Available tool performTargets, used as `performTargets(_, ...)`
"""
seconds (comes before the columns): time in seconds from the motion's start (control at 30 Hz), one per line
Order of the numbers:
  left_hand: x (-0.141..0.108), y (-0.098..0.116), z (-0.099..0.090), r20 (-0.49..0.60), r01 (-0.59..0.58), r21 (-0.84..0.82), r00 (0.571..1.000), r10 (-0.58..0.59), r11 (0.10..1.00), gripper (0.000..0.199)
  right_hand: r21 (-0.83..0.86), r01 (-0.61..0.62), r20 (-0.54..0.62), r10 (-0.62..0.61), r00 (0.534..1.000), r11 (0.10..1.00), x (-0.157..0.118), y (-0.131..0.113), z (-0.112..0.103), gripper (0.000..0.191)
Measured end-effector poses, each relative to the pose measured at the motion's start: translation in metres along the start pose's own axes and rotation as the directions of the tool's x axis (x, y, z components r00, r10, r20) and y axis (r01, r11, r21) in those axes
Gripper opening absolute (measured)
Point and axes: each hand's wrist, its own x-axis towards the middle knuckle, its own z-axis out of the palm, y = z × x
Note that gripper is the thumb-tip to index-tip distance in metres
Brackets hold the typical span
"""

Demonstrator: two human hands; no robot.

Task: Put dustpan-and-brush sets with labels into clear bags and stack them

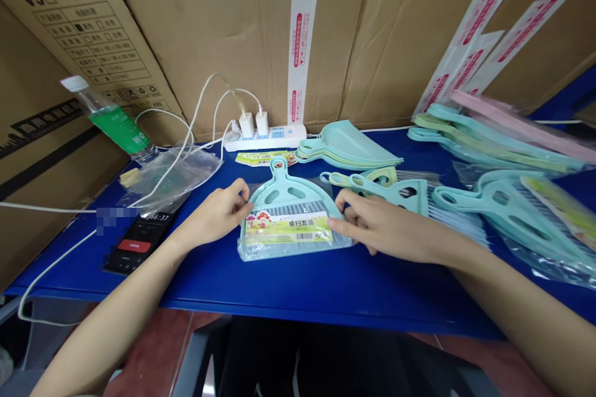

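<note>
A mint-green dustpan [305, 192] lies flat in a clear plastic bag [270, 253], its round handle pointing away from me. Inside the same bag are a brush with pale bristles, partly hidden, and a yellow-green card label [288, 226] with a mushroom picture. My left hand [221, 214] pinches the bag's left edge with curled fingers. On the opposite side, my right hand [372, 223] is closed on the bag's right edge, its thumb over the label's end. Just beyond the right hand lie loose brushes [395, 189], mint and yellow-green.
Stacked dustpans [349, 139] lie behind, near a white power strip [265, 138] and more labels [261, 158]. Bagged sets [535, 211] and a pile of bagged pieces [493, 136] are at right. A bottle [116, 124], plastic bags [179, 170], cables and a phone [139, 242] occupy the left. Cardboard boxes [242, 43] wall the back.
</note>
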Motion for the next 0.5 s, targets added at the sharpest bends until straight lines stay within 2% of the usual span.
performTargets(0.13, -0.004, 0.002, -0.002, 0.156, 0.056, -0.180, 0.987, -0.028, 0.982, 0.012, 0.298, 0.021, -0.013, -0.018, 1.000, 0.954, 0.003, 0.003, -0.002, 0.045)
performTargets(0.27, -0.006, 0.004, 0.001, 0.227, 0.099, -0.298, 0.973, -0.030, 0.949, 0.015, 0.535, 0.051, -0.144, 0.031, 0.989, 0.843, 0.007, 0.003, -0.005, 0.054)
performTargets(0.4, -0.006, 0.004, 0.010, 0.312, 0.148, -0.441, 0.950, -0.003, 0.885, 0.020, 0.703, 0.135, -0.293, 0.111, 0.950, 0.698, 0.013, 0.002, 0.000, 0.057)
performTargets(0.5, -0.006, 0.005, 0.016, 0.356, 0.172, -0.525, 0.934, 0.032, 0.834, 0.026, 0.806, 0.167, -0.279, 0.116, 0.953, 0.567, 0.019, 0.000, 0.009, 0.052)
